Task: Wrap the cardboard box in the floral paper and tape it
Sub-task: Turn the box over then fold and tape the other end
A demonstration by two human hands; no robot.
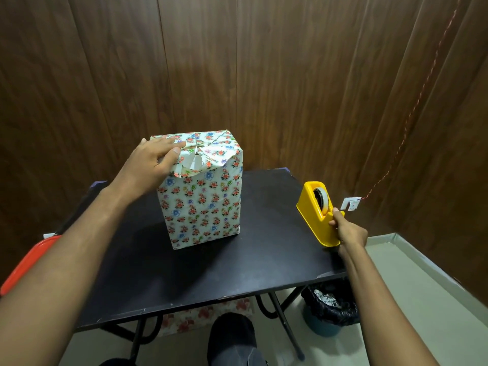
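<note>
The box (203, 196) stands on the black table (264, 260) with the left hand (155, 159) pressing flat on its folded top, so keep pressing while the right hand (348, 231), pinching at the yellow tape holder (314, 207), pulls tape slowly.

left hand (155, 161) presses wrapped box (202, 196) top folds; right hand (347, 228) pinches at yellow tape dispenser (317, 210).
</note>
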